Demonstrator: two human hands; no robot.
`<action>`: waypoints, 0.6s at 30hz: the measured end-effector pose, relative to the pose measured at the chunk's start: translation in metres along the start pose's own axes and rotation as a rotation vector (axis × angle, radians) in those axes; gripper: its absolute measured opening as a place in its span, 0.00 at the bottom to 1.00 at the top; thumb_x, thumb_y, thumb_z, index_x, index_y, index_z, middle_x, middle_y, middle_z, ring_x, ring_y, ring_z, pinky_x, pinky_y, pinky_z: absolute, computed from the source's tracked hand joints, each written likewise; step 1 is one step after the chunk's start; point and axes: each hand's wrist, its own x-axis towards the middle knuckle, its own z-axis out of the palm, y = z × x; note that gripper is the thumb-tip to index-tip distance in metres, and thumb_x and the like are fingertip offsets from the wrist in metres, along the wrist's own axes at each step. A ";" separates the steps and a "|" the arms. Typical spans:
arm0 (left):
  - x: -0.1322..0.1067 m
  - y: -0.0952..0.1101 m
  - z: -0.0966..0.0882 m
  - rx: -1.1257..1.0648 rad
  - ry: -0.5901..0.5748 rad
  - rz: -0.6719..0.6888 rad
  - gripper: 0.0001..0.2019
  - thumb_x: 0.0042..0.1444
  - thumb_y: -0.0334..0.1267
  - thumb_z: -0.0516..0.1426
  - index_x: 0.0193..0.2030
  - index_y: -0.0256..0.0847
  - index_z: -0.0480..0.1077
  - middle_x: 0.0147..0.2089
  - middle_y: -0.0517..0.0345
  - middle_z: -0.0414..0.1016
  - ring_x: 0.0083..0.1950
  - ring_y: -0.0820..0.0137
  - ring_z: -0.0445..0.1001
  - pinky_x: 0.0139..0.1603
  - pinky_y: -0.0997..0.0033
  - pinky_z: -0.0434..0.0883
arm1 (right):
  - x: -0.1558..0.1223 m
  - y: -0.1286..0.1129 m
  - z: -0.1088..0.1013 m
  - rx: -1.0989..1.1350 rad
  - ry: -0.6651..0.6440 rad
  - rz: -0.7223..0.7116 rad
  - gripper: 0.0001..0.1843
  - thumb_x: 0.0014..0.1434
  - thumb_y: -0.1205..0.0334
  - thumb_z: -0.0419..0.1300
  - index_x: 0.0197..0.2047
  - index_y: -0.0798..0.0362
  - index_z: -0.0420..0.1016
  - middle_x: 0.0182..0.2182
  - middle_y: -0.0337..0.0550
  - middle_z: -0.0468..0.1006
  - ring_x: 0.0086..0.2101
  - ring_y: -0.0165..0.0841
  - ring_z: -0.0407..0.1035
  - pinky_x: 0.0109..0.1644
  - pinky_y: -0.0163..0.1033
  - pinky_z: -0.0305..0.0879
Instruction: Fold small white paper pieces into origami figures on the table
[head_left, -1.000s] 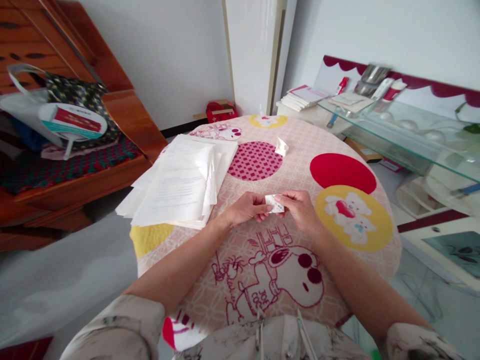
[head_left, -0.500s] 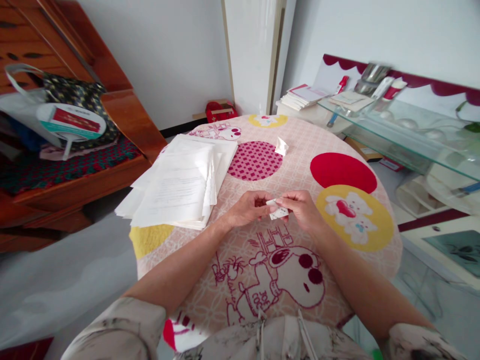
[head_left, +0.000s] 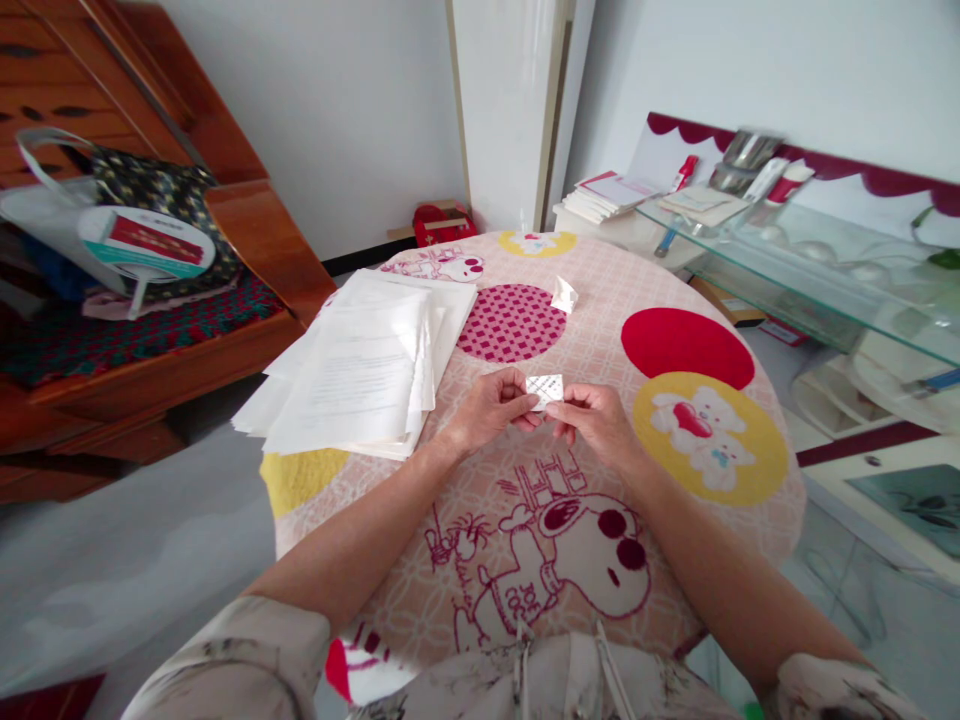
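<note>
A small white piece of paper [head_left: 545, 388] with rows of dark print is held up above the table, between my two hands. My left hand [head_left: 493, 410] pinches its left edge between thumb and fingers. At its lower right corner, my right hand [head_left: 596, 420] grips it with thumb and fingertips. Farther back on the patterned tablecloth [head_left: 592, 280] stands a small folded white paper [head_left: 564, 295]. To the left of my hands lies an untidy stack of printed sheets [head_left: 345, 375].
A wooden bench [head_left: 262, 240] at the left carries a bag and a round hand fan [head_left: 146, 243]. Along the right stands a glass shelf [head_left: 817, 262] with metal containers, a red bottle and other items. A pile of booklets [head_left: 607, 195] sits behind the table.
The small paper has been turned and raised slightly, so its printed face now shows flat. My right fingers have shifted from its top to its lower right corner.
</note>
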 end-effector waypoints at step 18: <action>-0.007 0.000 -0.002 1.096 0.108 0.610 0.10 0.54 0.21 0.54 0.36 0.39 0.71 0.36 0.56 0.74 0.41 0.67 0.72 0.42 0.68 0.70 | 0.000 0.011 -0.006 -0.920 0.049 -0.717 0.16 0.66 0.72 0.52 0.33 0.54 0.79 0.33 0.47 0.77 0.35 0.35 0.68 0.38 0.39 0.62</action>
